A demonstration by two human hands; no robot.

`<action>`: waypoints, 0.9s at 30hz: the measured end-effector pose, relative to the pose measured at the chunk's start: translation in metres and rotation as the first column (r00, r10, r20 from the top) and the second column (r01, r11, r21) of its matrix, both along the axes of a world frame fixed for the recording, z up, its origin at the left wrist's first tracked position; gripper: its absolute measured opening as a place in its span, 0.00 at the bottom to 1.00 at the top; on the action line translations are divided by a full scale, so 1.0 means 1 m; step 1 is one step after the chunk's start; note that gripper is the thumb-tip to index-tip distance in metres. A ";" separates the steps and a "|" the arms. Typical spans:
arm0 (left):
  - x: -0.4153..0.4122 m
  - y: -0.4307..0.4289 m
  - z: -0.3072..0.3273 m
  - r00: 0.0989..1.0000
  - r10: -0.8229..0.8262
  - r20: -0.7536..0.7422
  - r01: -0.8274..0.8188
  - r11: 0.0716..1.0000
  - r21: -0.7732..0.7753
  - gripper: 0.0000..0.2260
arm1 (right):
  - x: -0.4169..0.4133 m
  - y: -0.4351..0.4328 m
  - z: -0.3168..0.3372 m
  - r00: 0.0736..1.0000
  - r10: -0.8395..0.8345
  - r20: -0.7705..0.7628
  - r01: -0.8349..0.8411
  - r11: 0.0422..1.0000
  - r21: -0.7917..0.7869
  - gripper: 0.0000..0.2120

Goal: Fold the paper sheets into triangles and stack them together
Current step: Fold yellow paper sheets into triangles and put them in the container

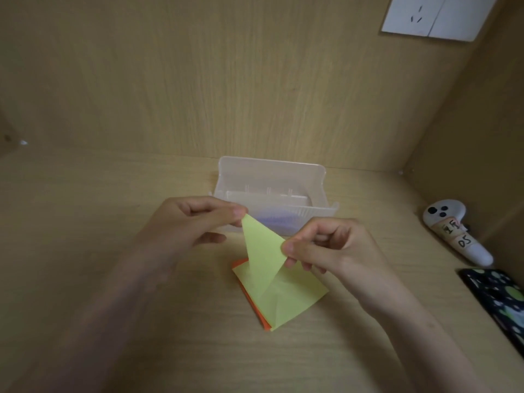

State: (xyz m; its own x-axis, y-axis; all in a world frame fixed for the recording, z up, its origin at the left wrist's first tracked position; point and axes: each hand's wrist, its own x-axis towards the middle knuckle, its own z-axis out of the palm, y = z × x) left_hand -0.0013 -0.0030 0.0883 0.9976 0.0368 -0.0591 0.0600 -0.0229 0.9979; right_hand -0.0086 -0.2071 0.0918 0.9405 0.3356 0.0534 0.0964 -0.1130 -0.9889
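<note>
A big wooden counter (113,279) fills the bottom of the view, and a wooden wall (198,80) stands behind it. Two bare arms reach in from the bottom.

A see-through plastic box (272,177) sits open near the wall, just behind the hands.

A yellow paper sheet (283,296) lies in the middle of the counter, in front of the box. It rests on top of an orange paper (263,323), which peeks out along its left edge. Part of the yellow sheet is lifted up off the counter like a pointy flap, and the rest lies flat.

The left hand (187,222) pinches the top tip of the flap, and its fingers (235,212) are curled tight on the paper. The right hand (331,245) pinches the flap's right corner, and its fingers (295,245) are also curled on the paper. The flap hangs between the two hands.

A dark phone (499,302) with pale dots lies at the right edge. A white controller (453,234) with a handwritten label lies behind it. A white wall socket (433,15) is up in the top right corner.
</note>
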 end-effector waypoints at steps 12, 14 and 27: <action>-0.003 -0.009 0.007 0.963 -0.132 0.233 0.069 0.963 0.262 0.08 | 0.005 -0.003 -0.004 0.998 0.055 0.002 -0.055 0.998 -0.027 0.03; -0.005 -0.015 0.005 0.951 -0.225 0.212 0.142 0.928 0.345 0.10 | 0.006 -0.003 -0.004 0.997 0.079 0.011 -0.079 0.996 -0.053 0.04; -0.010 -0.025 -0.008 0.958 -0.127 0.257 0.030 0.936 0.351 0.02 | 0.007 0.001 -0.013 0.993 0.014 0.117 -0.005 0.997 -0.080 0.03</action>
